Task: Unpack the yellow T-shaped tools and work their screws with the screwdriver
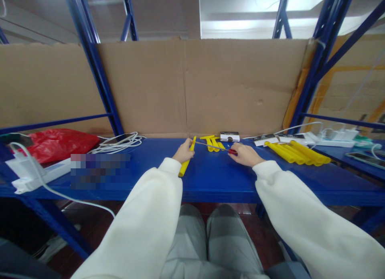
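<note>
My left hand [183, 152] is closed round a yellow tube [185, 166], which stands tilted with its lower end toward me. In my right hand [245, 154] is a long thin metal-shafted tool with a red handle [232, 152], which looks like a screwdriver. Its shaft [210, 145] runs left toward the upper part of the tube; I cannot tell whether the tip touches it or goes in. Behind the shaft lie several short yellow pieces [210, 144]. A small black and white box [229, 136] sits just beyond my right hand.
Several longer yellow tubes [296, 152] lie at the right of the blue table [210, 182]. To the left are a red plastic bag [64, 142], a coiled white cable [123, 143] and a white power strip [45, 174]. A cardboard wall [186, 86] closes the back, between blue posts [99, 70].
</note>
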`<state>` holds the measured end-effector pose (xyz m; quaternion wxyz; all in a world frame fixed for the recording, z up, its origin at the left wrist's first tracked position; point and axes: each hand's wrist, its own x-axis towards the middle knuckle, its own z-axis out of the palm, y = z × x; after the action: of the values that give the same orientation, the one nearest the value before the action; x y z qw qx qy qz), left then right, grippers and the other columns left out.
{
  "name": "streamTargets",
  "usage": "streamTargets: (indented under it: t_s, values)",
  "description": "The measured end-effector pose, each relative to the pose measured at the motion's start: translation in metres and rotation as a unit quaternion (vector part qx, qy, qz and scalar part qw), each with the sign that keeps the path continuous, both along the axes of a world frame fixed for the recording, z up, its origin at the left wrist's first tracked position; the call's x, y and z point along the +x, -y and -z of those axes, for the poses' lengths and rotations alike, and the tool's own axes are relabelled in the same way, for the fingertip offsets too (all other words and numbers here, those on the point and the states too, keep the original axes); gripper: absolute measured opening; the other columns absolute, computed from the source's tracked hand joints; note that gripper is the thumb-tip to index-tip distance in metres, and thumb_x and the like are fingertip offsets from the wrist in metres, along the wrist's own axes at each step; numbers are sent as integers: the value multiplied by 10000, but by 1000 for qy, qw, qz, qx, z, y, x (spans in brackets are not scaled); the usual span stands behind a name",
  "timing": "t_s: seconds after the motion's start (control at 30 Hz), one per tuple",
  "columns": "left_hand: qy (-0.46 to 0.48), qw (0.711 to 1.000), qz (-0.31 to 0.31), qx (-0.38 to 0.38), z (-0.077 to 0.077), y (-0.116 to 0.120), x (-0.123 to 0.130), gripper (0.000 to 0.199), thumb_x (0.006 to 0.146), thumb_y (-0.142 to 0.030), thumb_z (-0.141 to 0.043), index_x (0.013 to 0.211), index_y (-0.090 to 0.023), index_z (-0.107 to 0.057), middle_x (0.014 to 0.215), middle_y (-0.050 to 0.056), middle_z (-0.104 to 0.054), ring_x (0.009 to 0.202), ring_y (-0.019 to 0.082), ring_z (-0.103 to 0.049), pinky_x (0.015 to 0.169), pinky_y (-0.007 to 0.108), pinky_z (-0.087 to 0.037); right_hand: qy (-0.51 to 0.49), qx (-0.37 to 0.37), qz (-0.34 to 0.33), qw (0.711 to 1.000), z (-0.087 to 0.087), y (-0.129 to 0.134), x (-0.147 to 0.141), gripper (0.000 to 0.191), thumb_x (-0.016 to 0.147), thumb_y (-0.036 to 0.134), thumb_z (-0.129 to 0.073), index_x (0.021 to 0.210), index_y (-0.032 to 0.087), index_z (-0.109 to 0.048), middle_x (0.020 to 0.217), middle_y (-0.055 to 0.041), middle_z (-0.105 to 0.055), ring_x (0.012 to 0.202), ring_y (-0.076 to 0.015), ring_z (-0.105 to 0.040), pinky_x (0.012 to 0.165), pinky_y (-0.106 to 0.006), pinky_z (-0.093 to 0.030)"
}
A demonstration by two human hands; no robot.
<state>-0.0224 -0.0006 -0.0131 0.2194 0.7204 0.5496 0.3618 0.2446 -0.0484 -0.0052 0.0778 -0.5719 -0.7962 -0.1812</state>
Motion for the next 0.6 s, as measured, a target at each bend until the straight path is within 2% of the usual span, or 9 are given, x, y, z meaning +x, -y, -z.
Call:
streamTargets:
  t_s: [0.1, 0.3, 0.47, 0.6]
  values:
    - [3, 1000, 5, -4, -1, 2, 0, 429, 738, 3, -572, 1128, -168, -523, 920, 34, -698, 596, 117, -628, 604, 236, -504, 9, 5, 7, 1000, -2, 1, 0, 213, 960, 279, -479, 1029, 167, -646, 1124, -140, -683, 960, -238, -661, 769, -298, -447]
    - [2, 1000, 19, -5, -2, 3, 1, 427, 720, 4, -581, 1105, -173, -530, 909, 23, -699, 630, 123, -643, 639, 240, -520, -7, -7, 76, 997, -2, 3, -1, 260, 936, 271, -503, 1158, 161, -584, 1003, -152, -724, 936, -277, -678, 733, -310, -438]
    - [7, 1000, 18, -11, -1, 1, 0, 413, 725, -2, -578, 1094, -182, -524, 844, 2, -689, 584, 112, -628, 604, 224, -512, -20, 2, 66, 998, -1, 3, -1, 288, 910, 291, -498, 1141, 172, -622, 1086, -155, -730, 966, -301, -681, 771, -341, -451]
    - [11, 1000, 20, -7, 0, 0, -1, 430, 712, -12, -593, 1098, -190, -526, 794, -18, -676, 593, 119, -635, 597, 220, -512, -22, 18, 53, 998, -3, 3, -1, 257, 891, 276, -503, 1074, 178, -653, 1098, -150, -725, 952, -283, -681, 766, -329, -455]
